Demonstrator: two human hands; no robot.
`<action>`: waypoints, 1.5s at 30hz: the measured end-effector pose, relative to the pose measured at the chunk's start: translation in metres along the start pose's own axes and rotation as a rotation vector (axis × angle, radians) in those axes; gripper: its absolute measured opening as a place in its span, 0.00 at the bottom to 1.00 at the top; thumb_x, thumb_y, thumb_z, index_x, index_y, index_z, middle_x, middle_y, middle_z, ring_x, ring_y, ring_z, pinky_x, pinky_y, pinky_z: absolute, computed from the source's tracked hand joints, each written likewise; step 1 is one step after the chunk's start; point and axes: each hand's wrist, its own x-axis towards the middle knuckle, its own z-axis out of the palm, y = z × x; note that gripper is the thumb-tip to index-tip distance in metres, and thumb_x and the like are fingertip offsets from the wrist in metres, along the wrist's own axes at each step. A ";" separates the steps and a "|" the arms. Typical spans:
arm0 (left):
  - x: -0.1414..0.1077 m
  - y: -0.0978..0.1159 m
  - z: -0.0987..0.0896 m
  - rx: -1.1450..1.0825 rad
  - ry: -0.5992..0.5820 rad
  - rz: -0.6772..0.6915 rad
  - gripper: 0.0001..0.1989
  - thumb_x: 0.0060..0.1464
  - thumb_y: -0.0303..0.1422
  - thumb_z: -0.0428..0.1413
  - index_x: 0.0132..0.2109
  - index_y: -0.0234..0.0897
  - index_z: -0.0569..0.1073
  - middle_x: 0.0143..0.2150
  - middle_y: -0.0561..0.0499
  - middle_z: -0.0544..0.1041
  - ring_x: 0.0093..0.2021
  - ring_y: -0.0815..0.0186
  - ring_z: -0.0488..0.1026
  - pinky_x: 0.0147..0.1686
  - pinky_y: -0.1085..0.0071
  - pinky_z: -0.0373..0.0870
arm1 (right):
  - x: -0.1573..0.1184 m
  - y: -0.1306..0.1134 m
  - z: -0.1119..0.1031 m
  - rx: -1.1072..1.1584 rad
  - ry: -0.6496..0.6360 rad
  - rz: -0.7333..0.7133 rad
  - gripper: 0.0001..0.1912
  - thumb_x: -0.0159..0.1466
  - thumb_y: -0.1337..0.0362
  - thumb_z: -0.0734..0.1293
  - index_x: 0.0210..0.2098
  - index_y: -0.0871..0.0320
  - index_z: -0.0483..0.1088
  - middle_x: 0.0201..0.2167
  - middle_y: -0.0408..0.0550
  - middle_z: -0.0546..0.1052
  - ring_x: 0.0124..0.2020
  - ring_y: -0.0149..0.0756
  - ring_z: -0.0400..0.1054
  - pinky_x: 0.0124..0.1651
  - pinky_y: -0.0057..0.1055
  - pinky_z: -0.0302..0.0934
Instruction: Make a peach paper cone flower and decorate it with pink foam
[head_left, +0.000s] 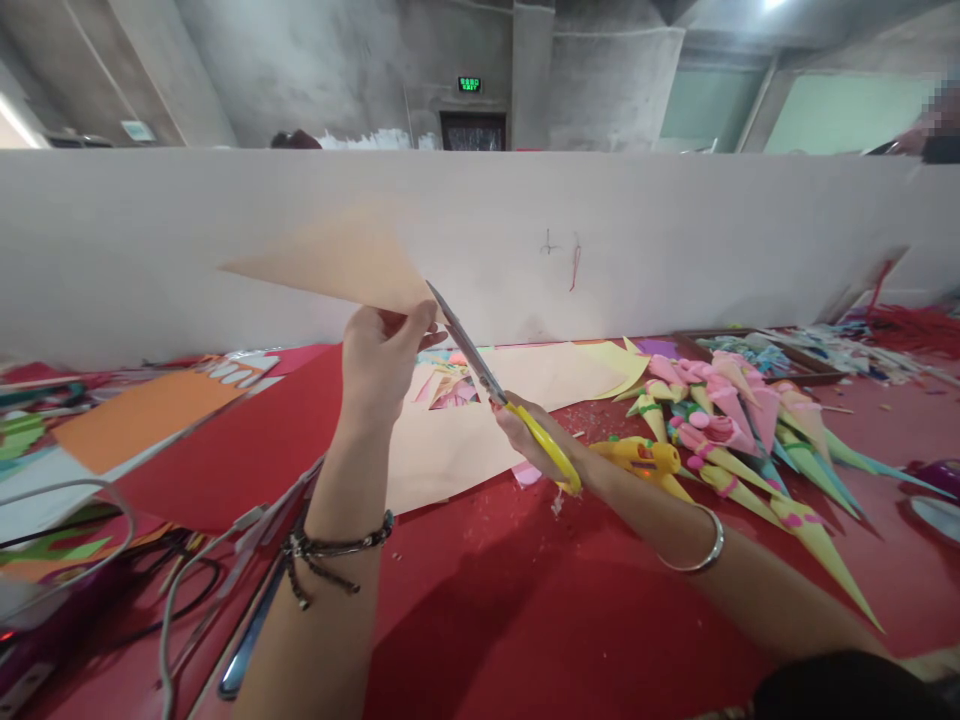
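Pinching a peach paper [337, 255] near its lower corner, the person's left hand [386, 350] holds it up in front of a white partition [660, 220], clear of the red table [487, 620]. The right hand [514, 425] grasps a pair of scissors [469, 350] with yellow handles, the tip at the paper's right edge; I can't make out how far the blades are spread, and some of the fingers are lost behind the handles. Toward the back on the right sits a shallow brown tray [825, 379] with pale blue scraps [757, 352] loosely heaped inside, its near side partly covered by a pile of cones [739, 410] in pink, yellow and green. Whether those cones hold anything, I can't see from here. A yellow glue gun [637, 455] lies beside the pile, its lower part hidden by the right forearm. Under the hands, a larger peach sheet [450, 455] is spread out, and the left arm blocks part of the red sheet [240, 450] next to it. At the lower left, a purple thing [67, 620] with a small red light is cut off by the edge of view, too partial to name, and a round object [937, 515] at the far right is cropped too
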 end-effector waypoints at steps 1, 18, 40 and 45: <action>0.000 0.000 0.001 0.018 -0.009 -0.004 0.03 0.44 0.26 0.56 0.25 0.33 0.71 0.20 0.54 0.68 0.22 0.74 0.67 0.26 0.76 0.74 | 0.000 0.000 0.000 0.002 0.002 0.002 0.16 0.61 0.50 0.51 0.28 0.57 0.53 0.21 0.38 0.56 0.23 0.28 0.51 0.26 0.27 0.51; -0.001 -0.004 0.000 0.029 -0.076 -0.068 0.06 0.44 0.30 0.58 0.23 0.34 0.70 0.20 0.54 0.68 0.22 0.73 0.69 0.25 0.78 0.73 | 0.000 -0.003 0.000 0.032 0.042 -0.016 0.18 0.62 0.50 0.50 0.23 0.56 0.51 0.20 0.38 0.55 0.21 0.27 0.51 0.25 0.27 0.50; -0.002 -0.004 0.000 -0.133 -0.113 -0.154 0.03 0.43 0.27 0.56 0.25 0.35 0.70 0.22 0.56 0.65 0.22 0.76 0.64 0.26 0.79 0.69 | -0.001 -0.002 0.003 0.066 0.044 -0.003 0.19 0.62 0.50 0.50 0.22 0.56 0.50 0.19 0.37 0.52 0.20 0.26 0.46 0.24 0.26 0.47; -0.001 -0.004 -0.002 -0.169 -0.154 -0.201 0.01 0.44 0.27 0.56 0.27 0.35 0.73 0.22 0.56 0.65 0.22 0.76 0.63 0.25 0.80 0.69 | -0.001 -0.002 0.002 0.054 0.028 0.011 0.19 0.62 0.50 0.49 0.22 0.56 0.48 0.20 0.37 0.51 0.21 0.26 0.46 0.24 0.27 0.46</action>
